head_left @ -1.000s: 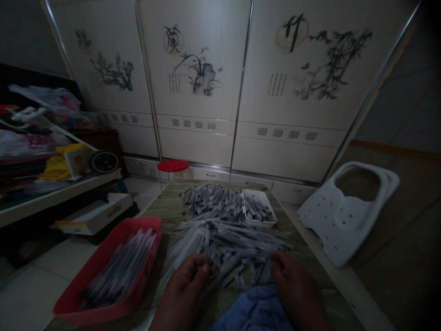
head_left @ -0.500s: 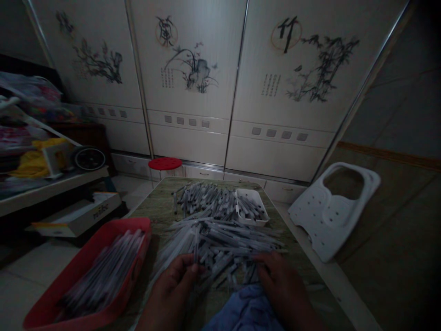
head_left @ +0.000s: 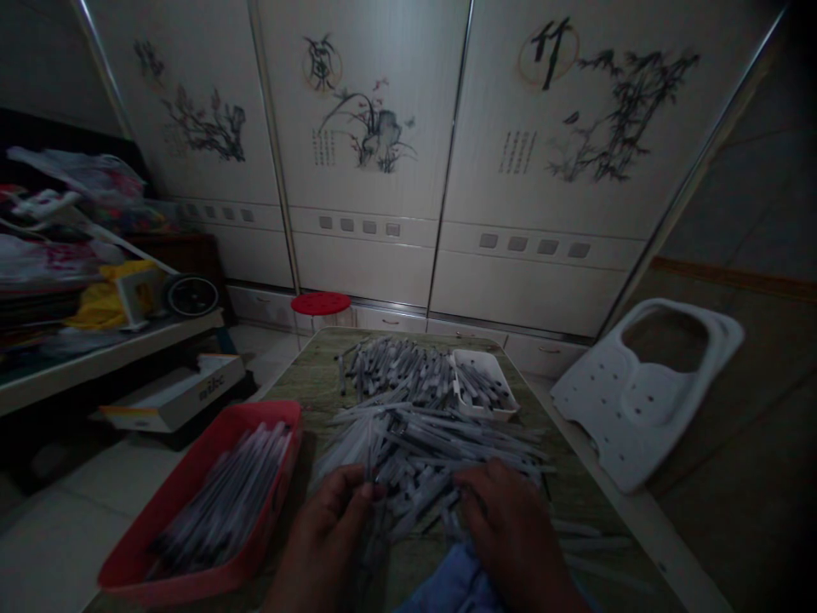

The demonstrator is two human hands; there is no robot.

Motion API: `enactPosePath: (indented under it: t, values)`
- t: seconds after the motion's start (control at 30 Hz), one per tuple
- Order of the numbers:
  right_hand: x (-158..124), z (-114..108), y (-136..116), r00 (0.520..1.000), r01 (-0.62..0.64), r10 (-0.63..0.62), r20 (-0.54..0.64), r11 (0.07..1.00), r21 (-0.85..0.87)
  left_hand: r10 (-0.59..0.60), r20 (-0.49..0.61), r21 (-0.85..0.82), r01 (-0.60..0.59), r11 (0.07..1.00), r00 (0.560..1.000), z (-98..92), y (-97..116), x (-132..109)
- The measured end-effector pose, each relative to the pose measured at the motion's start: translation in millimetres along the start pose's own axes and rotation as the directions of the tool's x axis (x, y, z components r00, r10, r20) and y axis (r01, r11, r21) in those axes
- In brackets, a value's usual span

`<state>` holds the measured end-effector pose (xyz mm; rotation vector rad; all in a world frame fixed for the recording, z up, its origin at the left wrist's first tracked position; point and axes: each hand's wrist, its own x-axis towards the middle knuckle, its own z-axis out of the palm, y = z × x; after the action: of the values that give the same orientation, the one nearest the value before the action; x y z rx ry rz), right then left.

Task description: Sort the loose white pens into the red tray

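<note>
My left hand (head_left: 332,524) is closed, with thumb and fingers pinching a slim translucent pen (head_left: 368,451) that stands nearly upright. Across the table, my right hand (head_left: 507,524) has its fingers bent together at the near edge of a loose pile of clear pen barrels (head_left: 447,434); what they grip, if anything, is hidden. Small grey pen caps (head_left: 418,489) lie between the two hands. Many more slim pens with dark ends fill a red basket (head_left: 115,570) on the left.
A heap of grey caps (head_left: 396,366) lies at the table's far side, beside a white tray (head_left: 507,415) of similar pieces. Bluish cloth (head_left: 453,583) shows below my right hand. A red stool (head_left: 321,304) stands beyond; a folded white plastic chair (head_left: 638,400) leans at the right wall.
The view has swung slightly left, so everything sits further right in the picture. My right hand has shifted a little toward my left hand. The pen stays in my left hand.
</note>
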<state>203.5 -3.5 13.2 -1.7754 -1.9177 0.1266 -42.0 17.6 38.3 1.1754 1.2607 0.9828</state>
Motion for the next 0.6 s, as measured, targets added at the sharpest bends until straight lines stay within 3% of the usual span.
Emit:
enactPosePath:
  t: [0.17,0.3,0.47,0.6]
  values:
    - [3,7,-37,0.995,0.051,-0.055,0.084,0.997,0.059,0.051,-0.052,0.02,-0.05,0.999,0.997,-2.8,1,-1]
    - [5,14,-63,0.982,0.053,-0.054,0.18,0.999,0.01,0.061,-0.022,0.029,-0.06,0.998,0.998,-8.3,-1,-1]
    - [7,29,-72,0.986,0.038,-0.022,0.168,0.995,-0.088,0.046,-0.047,-0.011,-0.047,0.999,0.998,-13.1,0,-3]
    - [10,35,-69,0.985,0.04,-0.031,0.172,0.998,-0.051,0.058,-0.039,0.019,-0.057,0.998,0.998,-16.6,1,-3]
